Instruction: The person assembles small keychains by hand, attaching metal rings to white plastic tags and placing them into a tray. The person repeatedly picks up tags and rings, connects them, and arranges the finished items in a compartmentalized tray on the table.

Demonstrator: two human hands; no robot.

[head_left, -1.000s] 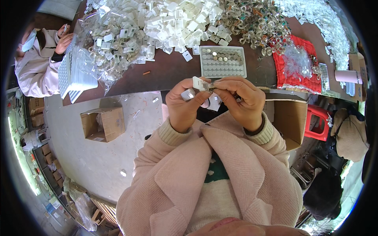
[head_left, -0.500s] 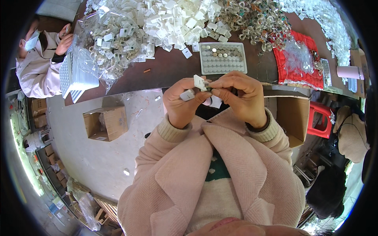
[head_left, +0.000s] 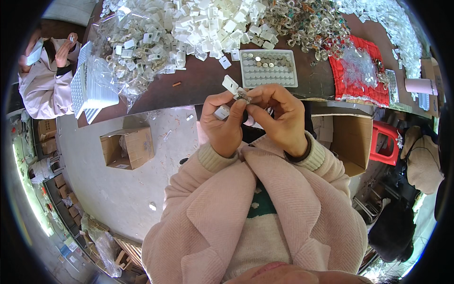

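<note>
The left hand (head_left: 221,128) pinches a small, white plastic case (head_left: 242,94) with a raised flap and dark parts inside; the case lies just off the near-left corner of the landmark, a shallow, pale grey plastic tray with round wells (head_left: 267,77). A second, white block-shaped plastic piece (head_left: 221,112) is tucked in the same hand. The right hand (head_left: 280,120), before the tray's near edge, has thumb and forefinger drawn together at the case's right end; whether they grip the case or a smaller part cannot be told.

Silvery round discs (head_left: 270,65) sit in the tray's farther wells. Beyond the tray, to the left, rises a heap of white plastic pieces (head_left: 213,26); beyond it, to the right, a tangle of clear, ring-shaped pieces (head_left: 307,26). Right of the tray lies a red quilted cloth (head_left: 379,93); well left, a stack of translucent ridged trays (head_left: 98,92).
</note>
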